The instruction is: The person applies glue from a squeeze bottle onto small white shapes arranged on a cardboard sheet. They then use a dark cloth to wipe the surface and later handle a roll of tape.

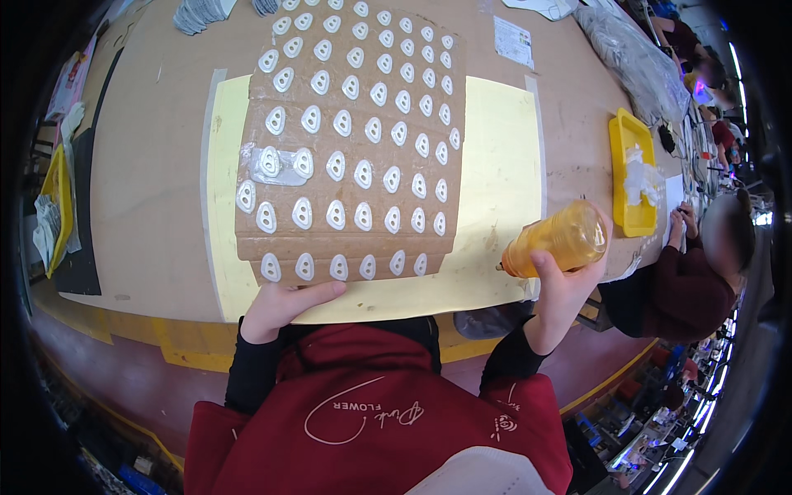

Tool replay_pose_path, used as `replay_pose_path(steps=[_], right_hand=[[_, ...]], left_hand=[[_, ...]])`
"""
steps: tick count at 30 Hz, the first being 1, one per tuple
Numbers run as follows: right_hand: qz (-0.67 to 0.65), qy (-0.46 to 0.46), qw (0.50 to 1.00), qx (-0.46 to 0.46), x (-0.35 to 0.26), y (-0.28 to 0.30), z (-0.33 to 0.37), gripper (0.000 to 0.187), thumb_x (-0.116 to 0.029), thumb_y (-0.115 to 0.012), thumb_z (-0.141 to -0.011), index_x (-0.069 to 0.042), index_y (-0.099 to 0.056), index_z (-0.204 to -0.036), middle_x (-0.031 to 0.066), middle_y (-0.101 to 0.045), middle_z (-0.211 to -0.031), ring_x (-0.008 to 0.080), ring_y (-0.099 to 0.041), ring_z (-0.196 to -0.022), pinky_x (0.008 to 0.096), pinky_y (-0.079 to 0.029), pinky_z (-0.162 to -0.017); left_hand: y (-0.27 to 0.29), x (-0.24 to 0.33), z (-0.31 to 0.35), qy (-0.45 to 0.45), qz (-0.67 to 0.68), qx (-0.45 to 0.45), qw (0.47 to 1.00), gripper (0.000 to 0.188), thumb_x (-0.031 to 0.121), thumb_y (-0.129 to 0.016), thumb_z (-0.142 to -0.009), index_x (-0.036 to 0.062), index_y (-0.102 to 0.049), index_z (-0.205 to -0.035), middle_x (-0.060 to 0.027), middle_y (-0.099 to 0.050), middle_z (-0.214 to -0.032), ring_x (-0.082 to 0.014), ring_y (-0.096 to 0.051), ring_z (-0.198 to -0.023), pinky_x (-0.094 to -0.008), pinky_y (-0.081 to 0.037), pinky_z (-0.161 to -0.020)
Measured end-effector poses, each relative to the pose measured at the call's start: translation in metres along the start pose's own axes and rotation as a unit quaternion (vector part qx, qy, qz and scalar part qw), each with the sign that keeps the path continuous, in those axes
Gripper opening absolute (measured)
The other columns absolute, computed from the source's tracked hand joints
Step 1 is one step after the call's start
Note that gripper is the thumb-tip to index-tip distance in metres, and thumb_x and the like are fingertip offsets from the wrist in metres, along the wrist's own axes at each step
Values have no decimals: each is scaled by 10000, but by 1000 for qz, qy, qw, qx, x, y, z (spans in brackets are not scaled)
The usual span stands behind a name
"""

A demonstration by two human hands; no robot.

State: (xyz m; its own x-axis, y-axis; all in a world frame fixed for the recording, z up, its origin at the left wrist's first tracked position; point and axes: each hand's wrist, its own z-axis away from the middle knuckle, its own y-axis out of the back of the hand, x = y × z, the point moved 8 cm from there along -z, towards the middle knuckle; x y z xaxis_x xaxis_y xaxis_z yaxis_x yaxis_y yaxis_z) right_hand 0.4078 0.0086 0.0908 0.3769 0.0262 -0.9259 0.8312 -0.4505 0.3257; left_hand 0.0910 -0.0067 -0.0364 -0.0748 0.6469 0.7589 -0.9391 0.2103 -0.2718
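Observation:
A large brown cardboard sheet lies on yellow paper in front of me, carrying rows of small white rounded-triangular pieces, each with two dark holes. My left hand rests at the cardboard's near edge, thumb stretched along the top; its other fingers are hidden beneath the edge. To the right of the sheet, my right hand is wrapped round a clear squeeze bottle of amber liquid. The bottle is tilted, its dark nozzle pointing down and left over the yellow paper, apart from the white pieces.
A yellow tray with crumpled white material stands on the table's right side. Behind it lies a clear plastic bag. Another yellow tray is at the far left. Stacked grey pieces lie at the back. A co-worker sits at the right.

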Motion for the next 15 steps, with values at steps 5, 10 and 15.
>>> replay_pose_path(steps=[5,10,15], right_hand=[[25,-2,1000,7,-3,-1,-4,807,-95,-856,-557,-38,-437,-1244,67,-515,-1104,182,-548,-1001,313,-476,-863],[13,-2,1000,8,-3,-2,-4,810,-99,-860,-564,-30,-435,-1250,68,-514,-1109,180,-546,-1007,312,-475,-870],[8,6,1000,7,-4,-2,-4,812,-100,-862,-563,-30,-437,-1251,67,-511,-1115,180,-544,-1010,311,-474,-872]], left_hand=[[-4,8,3,-8,5,9,1000,372,124,-747,-796,2,-621,-1124,-59,-656,-1046,-125,-611,-915,-264,-499,-784],[-1,3,1,18,-3,12,1000,487,7,-747,-741,16,-554,-1188,-67,-620,-1097,-159,-598,-974,-312,-500,-848],[-1,0,1,37,-4,12,999,495,10,-748,-743,15,-547,-1195,-66,-619,-1098,-156,-595,-976,-307,-501,-845]])
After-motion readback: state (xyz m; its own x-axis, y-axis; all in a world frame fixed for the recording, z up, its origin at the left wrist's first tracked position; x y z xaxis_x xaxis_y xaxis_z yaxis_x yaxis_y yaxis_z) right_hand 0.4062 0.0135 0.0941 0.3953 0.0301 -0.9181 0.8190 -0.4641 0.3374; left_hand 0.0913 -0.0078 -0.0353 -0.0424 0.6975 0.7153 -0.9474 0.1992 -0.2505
